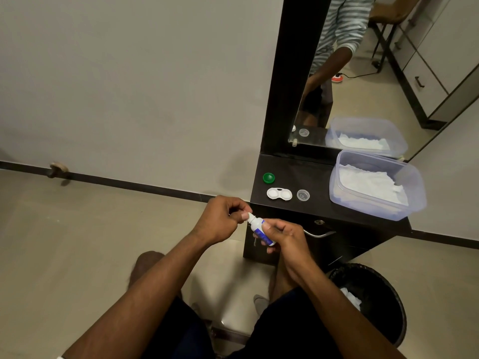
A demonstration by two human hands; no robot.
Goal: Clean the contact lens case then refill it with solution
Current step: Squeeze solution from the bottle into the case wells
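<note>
The open white contact lens case (279, 194) lies on the dark surface (316, 177) between a green cap (268, 178) and a clear cap (303, 195), while nearer, the right hand (287, 238) grips the solution bottle (259, 228) and the left hand (223, 218) pinches its tip.

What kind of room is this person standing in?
Probably a bedroom or dressing area at home. A tall mirror stands over a small dark vanity with a drawer, a bin sits beside it on a tiled floor, and the mirror reflects cupboards and a chair.
</note>
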